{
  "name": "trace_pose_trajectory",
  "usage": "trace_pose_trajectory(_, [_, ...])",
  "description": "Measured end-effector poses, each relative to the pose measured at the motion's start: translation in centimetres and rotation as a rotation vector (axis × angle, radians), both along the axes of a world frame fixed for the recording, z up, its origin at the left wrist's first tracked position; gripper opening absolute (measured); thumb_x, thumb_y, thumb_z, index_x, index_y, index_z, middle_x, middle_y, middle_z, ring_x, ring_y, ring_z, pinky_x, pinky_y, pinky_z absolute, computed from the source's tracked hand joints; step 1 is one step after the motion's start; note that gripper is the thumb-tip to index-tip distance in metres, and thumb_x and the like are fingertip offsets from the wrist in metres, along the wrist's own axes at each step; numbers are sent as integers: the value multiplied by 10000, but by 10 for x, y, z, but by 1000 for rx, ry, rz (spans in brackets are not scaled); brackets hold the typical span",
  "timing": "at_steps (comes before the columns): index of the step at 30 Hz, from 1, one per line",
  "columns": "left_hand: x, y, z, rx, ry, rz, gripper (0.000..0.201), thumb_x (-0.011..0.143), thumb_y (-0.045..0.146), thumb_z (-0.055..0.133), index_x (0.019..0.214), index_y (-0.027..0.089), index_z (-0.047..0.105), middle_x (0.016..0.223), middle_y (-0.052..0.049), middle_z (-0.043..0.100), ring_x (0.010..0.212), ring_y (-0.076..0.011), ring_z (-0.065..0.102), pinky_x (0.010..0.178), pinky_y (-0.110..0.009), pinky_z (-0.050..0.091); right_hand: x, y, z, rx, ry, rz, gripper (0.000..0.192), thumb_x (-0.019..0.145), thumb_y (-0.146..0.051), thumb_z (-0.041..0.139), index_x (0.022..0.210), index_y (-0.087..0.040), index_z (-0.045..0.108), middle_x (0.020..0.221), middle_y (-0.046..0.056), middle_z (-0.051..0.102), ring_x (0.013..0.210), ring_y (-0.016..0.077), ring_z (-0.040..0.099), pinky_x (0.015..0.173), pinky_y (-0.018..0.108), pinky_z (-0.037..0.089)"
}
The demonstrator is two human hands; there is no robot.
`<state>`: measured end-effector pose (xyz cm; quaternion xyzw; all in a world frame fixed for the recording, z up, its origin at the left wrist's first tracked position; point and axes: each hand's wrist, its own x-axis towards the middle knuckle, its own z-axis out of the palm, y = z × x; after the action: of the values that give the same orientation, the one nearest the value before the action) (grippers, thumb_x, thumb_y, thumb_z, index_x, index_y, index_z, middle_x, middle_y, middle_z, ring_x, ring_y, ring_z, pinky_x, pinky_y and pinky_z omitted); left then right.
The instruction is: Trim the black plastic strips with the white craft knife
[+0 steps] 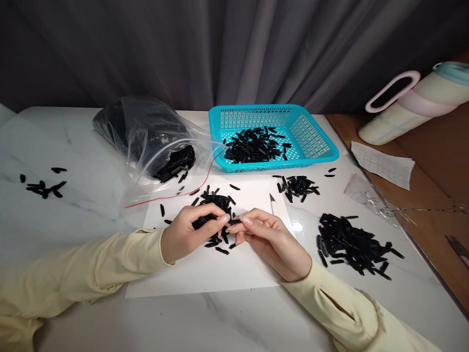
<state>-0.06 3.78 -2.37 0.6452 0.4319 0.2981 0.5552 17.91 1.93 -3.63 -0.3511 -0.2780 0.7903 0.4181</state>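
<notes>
Small black plastic clips (214,222) fill my left hand (183,234); right hand (271,239) fingers (245,220) pinch one clip above white paper (205,269), catching spills.

One basket (315,142), one bag (146,132), two hands (183,234), one bottle (414,107).

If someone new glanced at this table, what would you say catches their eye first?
Probably the left hand and right hand meeting over the white sheet, pinching small black pieces between the fingertips. Next, the bright blue basket behind them, and the larger black pile to the right.
</notes>
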Motion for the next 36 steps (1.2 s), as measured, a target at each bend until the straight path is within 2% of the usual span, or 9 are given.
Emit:
trace_pose_trajectory(15, [-1, 2, -1, 85, 50, -59, 272, 865, 294, 454, 640, 160, 528, 579, 41, 525, 481, -54, 436, 495, -172, 387, -1, 0, 1, -9, -22, -28, 131, 762, -289, 689, 735, -173, 635, 730, 27, 713, 629, 108, 593, 711, 274, 462])
trace_pose_trajectory(22, [-1, 4, -3, 115, 45, -85, 234, 850, 271, 441, 666, 157, 531, 570, 31, 504, 472, -59, 417, 429, -165, 357, -3, -1, 2, 23, -35, -16, 145, 774, -291, 681, 714, -168, 632, 719, 29, 714, 626, 108, 613, 708, 267, 468])
trace_pose_trajectory(29, [-2, 4, -1, -21, 34, -81, 245, 850, 303, 452, 667, 153, 515, 550, 35, 467, 444, -52, 376, 396, -171, 326, -3, -2, 2, 35, -49, -10, 138, 772, -292, 681, 716, -172, 640, 715, 28, 711, 635, 116, 621, 718, 273, 475])
trace_pose_trajectory(36, [-2, 3, -2, -38, 24, -75, 254, 845, 323, 461, 667, 151, 519, 553, 32, 476, 437, -51, 374, 381, -170, 318, -3, -2, 1, 38, -59, -12, 141, 765, -297, 684, 716, -173, 640, 714, 29, 711, 639, 122, 620, 717, 285, 479])
